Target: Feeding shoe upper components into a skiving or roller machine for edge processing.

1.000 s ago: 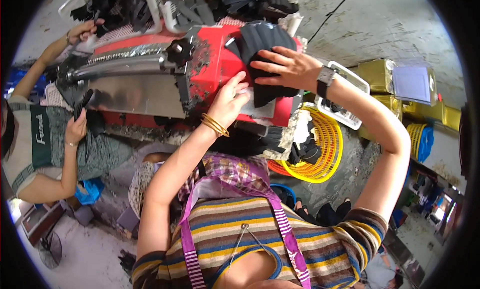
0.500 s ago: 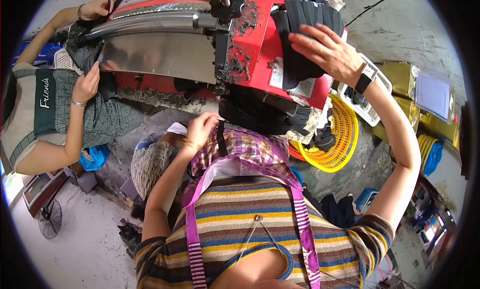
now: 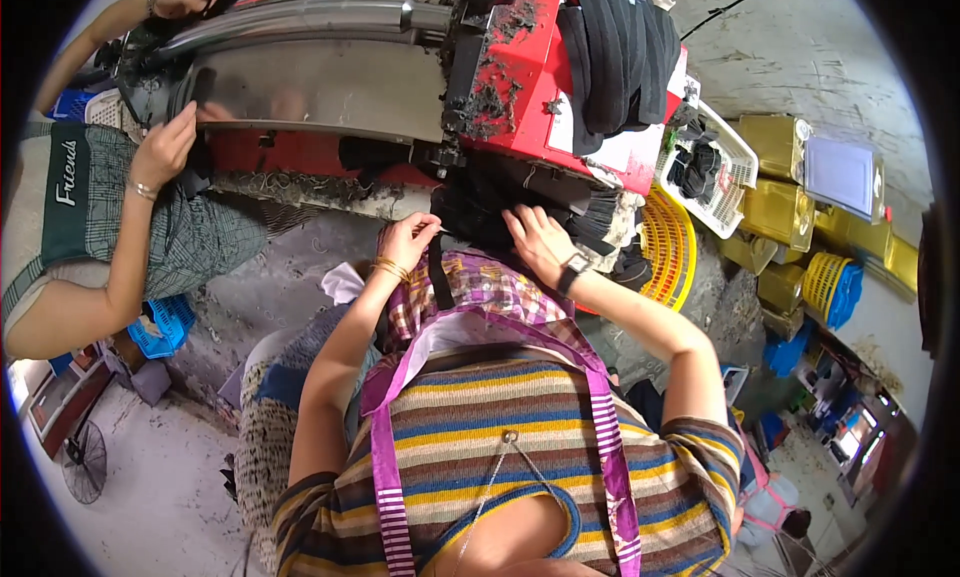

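Observation:
My left hand [image 3: 408,242] is closed in a pinch at the upper end of a black fabric strip [image 3: 438,277], which hangs down over my purple checked apron [image 3: 490,282]. A small pale bit shows at its fingertips. My right hand [image 3: 543,245], its fingers apart, lies on the near edge of a heap of dark fabric pieces [image 3: 490,192] under the red machine [image 3: 525,72]. What lies beneath its fingertips is hidden. A stack of black padded strips [image 3: 620,62] sits on top of the machine, away from both hands.
Across the machine's metal plate [image 3: 320,87], a co-worker's hand [image 3: 165,149] is at its left end. Yellow baskets [image 3: 675,242] stand below right, beside a white crate [image 3: 735,182] of black pieces. Gold tins [image 3: 775,212] line the right. Dark lint coats the machine.
My right hand has come down off the black strips on the machine to the dark pieces in front of me. My left hand keeps its pinch in nearly the same place.

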### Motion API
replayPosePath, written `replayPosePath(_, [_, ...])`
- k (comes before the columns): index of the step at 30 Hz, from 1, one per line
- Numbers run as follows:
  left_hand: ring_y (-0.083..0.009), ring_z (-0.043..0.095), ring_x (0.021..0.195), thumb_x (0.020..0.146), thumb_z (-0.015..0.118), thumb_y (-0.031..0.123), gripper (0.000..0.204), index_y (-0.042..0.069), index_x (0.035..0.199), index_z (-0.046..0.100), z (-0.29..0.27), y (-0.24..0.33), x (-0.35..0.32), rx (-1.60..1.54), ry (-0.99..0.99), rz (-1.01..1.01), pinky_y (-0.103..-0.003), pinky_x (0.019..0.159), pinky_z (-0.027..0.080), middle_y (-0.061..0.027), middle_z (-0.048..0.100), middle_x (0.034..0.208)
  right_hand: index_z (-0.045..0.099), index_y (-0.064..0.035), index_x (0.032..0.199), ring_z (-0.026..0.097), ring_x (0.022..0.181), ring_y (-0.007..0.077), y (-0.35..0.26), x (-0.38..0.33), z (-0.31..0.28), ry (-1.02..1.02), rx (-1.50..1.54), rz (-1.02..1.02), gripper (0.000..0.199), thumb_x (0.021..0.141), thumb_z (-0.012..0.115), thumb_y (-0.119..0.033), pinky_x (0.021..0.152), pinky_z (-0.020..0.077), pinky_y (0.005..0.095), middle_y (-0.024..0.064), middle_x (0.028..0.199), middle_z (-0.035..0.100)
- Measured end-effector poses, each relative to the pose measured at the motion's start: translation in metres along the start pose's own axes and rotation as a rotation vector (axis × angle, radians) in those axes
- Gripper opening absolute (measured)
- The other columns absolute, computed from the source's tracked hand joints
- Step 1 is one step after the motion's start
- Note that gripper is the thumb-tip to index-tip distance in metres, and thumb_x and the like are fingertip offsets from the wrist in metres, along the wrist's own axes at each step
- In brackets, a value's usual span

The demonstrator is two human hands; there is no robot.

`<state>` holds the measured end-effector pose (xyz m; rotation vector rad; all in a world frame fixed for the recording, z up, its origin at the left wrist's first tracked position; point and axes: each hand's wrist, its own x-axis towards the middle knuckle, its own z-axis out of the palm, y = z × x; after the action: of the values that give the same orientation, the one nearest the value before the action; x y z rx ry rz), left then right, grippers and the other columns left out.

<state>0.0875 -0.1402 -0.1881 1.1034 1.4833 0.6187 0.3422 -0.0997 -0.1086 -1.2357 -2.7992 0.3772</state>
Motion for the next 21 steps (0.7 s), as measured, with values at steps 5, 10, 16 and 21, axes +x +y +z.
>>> replayPosePath(5, [-0.0113,0.062,0.075,0.086,0.054,0.015,0.017,0.0,0.092,0.06,-0.001,0.005,-0.005,-0.165,0.0,-0.005,-0.022,0.068,0.048,-0.0069,0.065,0.081,0.051,-0.0073,0.089,0.051,0.073,0.0197,-0.003,0.007,0.029,-0.179,-0.057,0.028,0.014,0.077,0.046,-0.013,0.063,0.0386,0.0315,0.0048,0.078,0.055])
replayPosePath(10, [-0.0107,0.061,0.078,0.087,0.053,0.014,0.017,0.0,0.093,0.06,0.002,0.0,-0.004,-0.297,0.017,0.035,-0.022,0.069,0.048,-0.0065,0.064,0.082,0.049,-0.0073,0.084,0.055,0.077,0.0241,-0.004,0.006,0.033,-0.225,0.046,-0.051,0.01,0.076,0.046,-0.012,0.064,0.0444,0.0344,0.007,0.079,0.055])
replayPosePath(16, [-0.012,0.061,0.078,0.086,0.052,0.011,0.015,0.001,0.093,0.06,-0.024,0.001,-0.022,-0.211,0.094,0.027,-0.023,0.071,0.047,-0.0063,0.064,0.083,0.046,-0.0042,0.082,0.057,0.073,0.031,-0.006,0.01,-0.035,-0.151,0.286,0.077,0.017,0.075,0.056,-0.016,0.063,0.0467,0.0382,0.0142,0.073,0.057])
replayPosePath(21, [-0.0182,0.046,0.112,0.09,0.04,0.042,0.055,0.0,0.125,0.036,-0.009,0.115,-0.059,-0.53,0.003,0.302,-0.029,0.095,0.033,-0.0112,0.05,0.119,0.048,0.002,0.088,0.056,0.07,0.0352,-0.039,0.052,-0.116,-0.069,0.811,0.177,0.025,0.079,0.062,-0.017,0.059,0.0433,0.0352,0.02,0.074,0.054])
